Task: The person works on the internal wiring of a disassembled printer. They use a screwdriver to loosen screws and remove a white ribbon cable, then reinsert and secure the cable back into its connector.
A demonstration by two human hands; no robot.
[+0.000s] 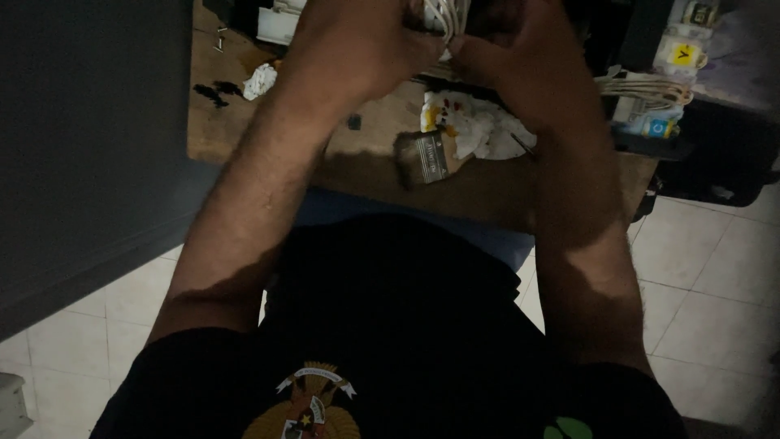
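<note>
Both the left hand (357,45) and right hand (520,57) close around a bundle of thin white tubes (445,16), held between them above the brown wooden tabletop (366,154).

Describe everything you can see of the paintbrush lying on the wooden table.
The paintbrush is a flat, wide one lying on its side on the wooden table, near the edge closest to the person. Its dark bristles point left, and a shiny metal band joins them to the handle. The handle runs right, toward or under a crumpled white cloth stained yellow and red, so its end is hidden. Neither hand touches it; both are raised above it, around a bundle of pale cords.
</note>
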